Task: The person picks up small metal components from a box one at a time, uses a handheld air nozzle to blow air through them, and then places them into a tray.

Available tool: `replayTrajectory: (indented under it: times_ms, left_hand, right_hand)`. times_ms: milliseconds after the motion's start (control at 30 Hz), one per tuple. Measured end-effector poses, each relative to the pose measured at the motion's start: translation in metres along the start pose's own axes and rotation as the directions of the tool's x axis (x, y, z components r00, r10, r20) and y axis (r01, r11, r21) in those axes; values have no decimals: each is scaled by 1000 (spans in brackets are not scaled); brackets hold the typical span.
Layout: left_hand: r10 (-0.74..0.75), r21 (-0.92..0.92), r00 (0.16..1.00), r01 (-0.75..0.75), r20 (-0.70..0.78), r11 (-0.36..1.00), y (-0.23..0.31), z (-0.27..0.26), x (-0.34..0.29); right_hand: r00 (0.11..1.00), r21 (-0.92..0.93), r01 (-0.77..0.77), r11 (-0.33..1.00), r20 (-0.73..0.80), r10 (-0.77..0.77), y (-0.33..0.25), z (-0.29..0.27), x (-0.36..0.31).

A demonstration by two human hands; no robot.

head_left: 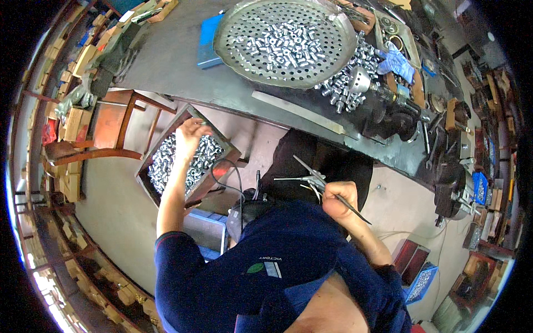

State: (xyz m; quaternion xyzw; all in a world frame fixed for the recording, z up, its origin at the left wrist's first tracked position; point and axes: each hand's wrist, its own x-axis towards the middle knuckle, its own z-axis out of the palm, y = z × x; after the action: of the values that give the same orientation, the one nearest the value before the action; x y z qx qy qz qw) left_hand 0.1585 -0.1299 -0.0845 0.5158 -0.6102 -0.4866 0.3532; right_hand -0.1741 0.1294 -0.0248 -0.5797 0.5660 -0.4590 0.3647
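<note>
My left hand (191, 137) is over the far part of a wooden box (230, 149) heaped with small silvery metal fittings (191, 158). Its fingers are curled together, and whatever is at the fingertips is too small to make out. In front of my body, my right hand (340, 200) is closed around a long, thin, dark file-like tool (307, 166). The tool slants, both ends sticking out past the fist. Beside that hand, thin metal rods (288, 178) lie crosswise; whether the hand touches them is hidden.
On the dark workbench (166, 61) stands a round perforated metal pan (233, 61) holding fittings. More fittings (347, 89) are piled by a blue glove (397, 62) and a vise-like tool (394, 116). A wooden chair (111, 127) stands left; blue bins (205, 227) sit below.
</note>
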Motion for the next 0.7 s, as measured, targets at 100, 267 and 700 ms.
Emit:
replayTrajectory:
  times_ms: [100,267,700]
  left_hand:
    - [59,-390,962,53,268,919,49,47,-26]
    - [134,-660,802,369,582,654,77,119,-63]
    - [-13,-416,623,538,782,733,110,159,-92]
  right_hand:
    - [998,39,43,998,34,-44,-17,0,12]
    - [988,54,140,989,54,-143,-33,-7,27]
    - [957,-66,281,957,89,-275,-29,-17,30]
